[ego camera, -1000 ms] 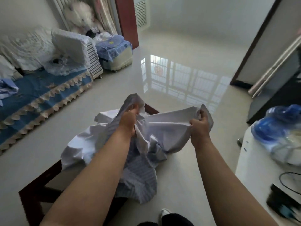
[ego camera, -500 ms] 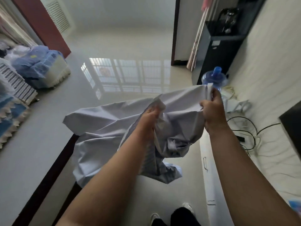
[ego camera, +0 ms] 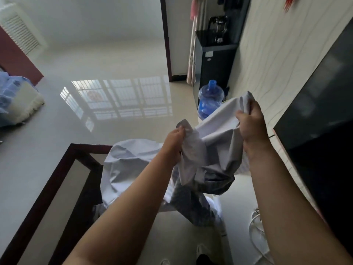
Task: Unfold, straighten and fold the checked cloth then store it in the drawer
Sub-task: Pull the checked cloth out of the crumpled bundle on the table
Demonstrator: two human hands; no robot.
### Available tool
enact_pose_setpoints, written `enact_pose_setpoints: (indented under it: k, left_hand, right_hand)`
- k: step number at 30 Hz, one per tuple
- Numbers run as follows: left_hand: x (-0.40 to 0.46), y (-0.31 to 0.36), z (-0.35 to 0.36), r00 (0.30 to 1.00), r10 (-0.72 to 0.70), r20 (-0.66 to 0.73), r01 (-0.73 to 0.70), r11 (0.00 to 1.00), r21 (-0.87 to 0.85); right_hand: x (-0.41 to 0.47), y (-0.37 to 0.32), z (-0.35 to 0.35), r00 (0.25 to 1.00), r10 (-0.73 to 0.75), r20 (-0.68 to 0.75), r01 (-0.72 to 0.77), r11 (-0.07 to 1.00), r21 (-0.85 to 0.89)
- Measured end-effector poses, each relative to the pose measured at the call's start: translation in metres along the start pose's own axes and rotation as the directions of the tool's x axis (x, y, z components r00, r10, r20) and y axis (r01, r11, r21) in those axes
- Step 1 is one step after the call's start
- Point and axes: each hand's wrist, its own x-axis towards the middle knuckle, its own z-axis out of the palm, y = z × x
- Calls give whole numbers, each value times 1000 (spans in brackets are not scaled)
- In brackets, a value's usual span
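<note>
Glossy pale tiled floor [ego camera: 122, 60] reflecting a barred window, dark-framed glass-topped table [ego camera: 63, 169] standing on it at left, blue water jug [ego camera: 210, 98] on the floor beside a black cabinet [ego camera: 215, 66], white cable [ego camera: 256, 232] on the low white unit [ego camera: 236, 211] at right

Cloth [ego camera: 215, 142] bunched tighter between hands; view apparently swung right

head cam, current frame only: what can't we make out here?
- Drawer: none identifiable in the head view.
- Checked cloth: bunched between left hand and right hand; its full shape and far side hidden by folds and forearms.
- Check pattern: too faint to confirm on the pale upper part.
- Glass table: cut off by the bottom-left edge.
- Water bottle: lower part hidden behind cloth.
</note>
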Motion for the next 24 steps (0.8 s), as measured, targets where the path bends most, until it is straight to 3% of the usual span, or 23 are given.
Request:
enact_pose_setpoints:
  k: [10, 12, 14, 16, 20, 24]
  left_hand:
    - [-15, 41, -4, 978, 189, 92, -202, 966, 161]
    - [-21, 57, -15, 971, 234, 55, -240, 951, 196]
    - [-27, 70, -31, 957, 288, 36, -288, 930, 228]
    - [-33, 76, -41, 952, 295, 86, -307, 905, 294]
    - [-45, 63, -50, 970, 212, 117, -238, 925, 297]
    - [-60, 44, -82, 978, 176, 112, -205, 914, 349]
  right_hand:
    - [10, -8, -3, 997, 1, 77, 0, 1000, -10]
    - [14, -14, 0, 989, 9, 147, -1, 998, -56]
    - [15, -17, 9, 951, 53, 304, -7, 989, -150]
    - [4, -18, 25, 868, 97, 487, -9, 984, -180]
    - [-48, -9, 66, 687, 98, 720, -105, 994, -35]
    - [-81, 6, 83, 384, 148, 911, -362, 932, 1]
